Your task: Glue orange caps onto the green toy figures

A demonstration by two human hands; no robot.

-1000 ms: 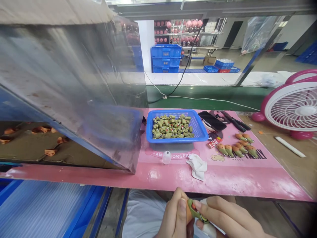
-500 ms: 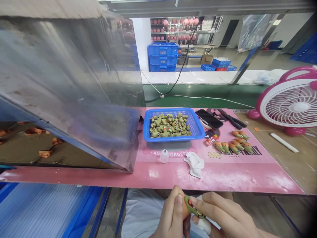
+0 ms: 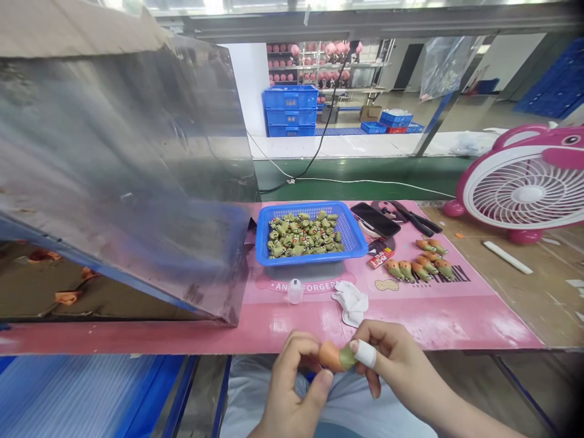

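Between my two hands, over my lap at the table's front edge, is a small orange-and-green figure piece [image 3: 332, 356]. My left hand [image 3: 298, 380] pinches its orange end between thumb and fingers. At the green end, my right hand [image 3: 387, 359] grips with thumb and fingertips; white tape wraps one of its digits. Beyond the hands lies a crumpled white cloth [image 3: 352, 304], with a small clear bottle [image 3: 295, 292] to its left. A blue basket [image 3: 311, 261] holds many small green pieces [image 3: 303, 234]. Several joined orange-and-green pieces [image 3: 422, 266] lie in rows on the right.
A large metal housing [image 3: 137, 170] takes up the left side, over a board with orange parts [image 3: 68, 297]. A phone [image 3: 375, 219], black-handled pliers [image 3: 420, 219], a red packet [image 3: 380, 258], a white strip [image 3: 508, 257] and a pink fan [image 3: 527, 188] sit to the right.
My hands have risen a little toward the table edge and turned the piece, so its orange part shows more. The right fingers have shifted to the green end. The view has tilted slightly.
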